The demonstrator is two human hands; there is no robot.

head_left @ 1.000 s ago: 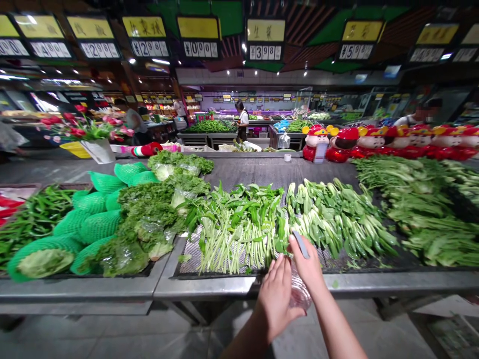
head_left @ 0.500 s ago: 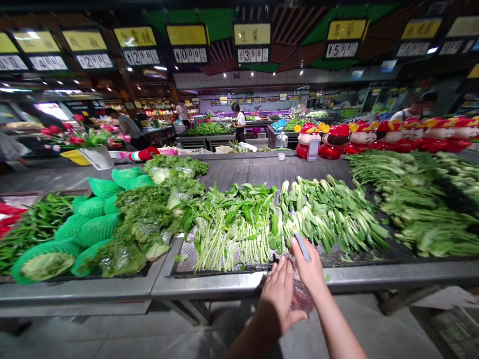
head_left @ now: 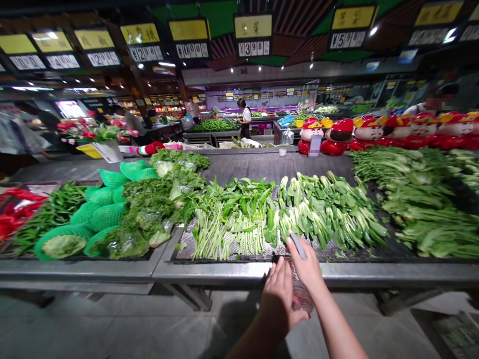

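My right grip [head_left: 306, 267] clenches a clear plastic bottle [head_left: 301, 294] just below the edge of the steel worktop [head_left: 359, 274], held low to clear the bok choy [head_left: 322, 214]; my left grip [head_left: 277, 299] sits alongside, its contact probably light.

Supermarket produce hall: yellow price signs [head_left: 253, 35] overhead, steel display tables [head_left: 209, 273], grey tile floor [head_left: 112, 324], ceiling spotlights [head_left: 166, 64].

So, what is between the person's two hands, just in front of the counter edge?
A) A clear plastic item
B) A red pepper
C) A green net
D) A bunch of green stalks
A: the clear plastic item shows under the right hand and beside the left hand, in front of the steel counter edge.
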